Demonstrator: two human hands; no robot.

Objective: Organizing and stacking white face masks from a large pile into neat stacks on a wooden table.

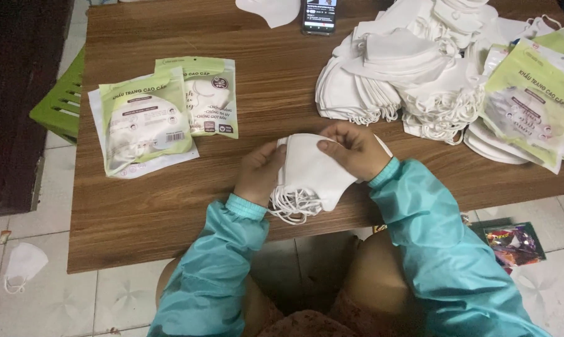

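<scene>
Both hands hold a small stack of white masks (312, 171) over the near edge of a wooden table (170, 206). The left hand (259, 173) grips the stack's left side, fingers curled behind it and thumb on the front. The right hand (355, 148) closes on the top right corner, thumb pressed flat on the front mask. The stack stands tilted, its folded point facing down and right, and its ear loops (289, 207) hang in a tangle below the left hand. How many masks are in the stack is hard to tell, perhaps a handful. Both arms wear teal sleeves (419, 237).

On the table to the left lie two green-and-white packs (170, 112), partly overlapping, well apart from the hands. At the far right a big heap of loose masks (407, 75) spreads across the table, with another pack (531, 103) resting on its right side. A phone (320, 15) lies at the far edge, its screen lit, and beside it another white mask (271, 10) is cut off by the frame.

On the tiled floor, a single mask (23, 265) lies at the left, a green plastic stool (60, 103) stands by the table's left side, and a dark wrapper (516, 243) lies at the right.
</scene>
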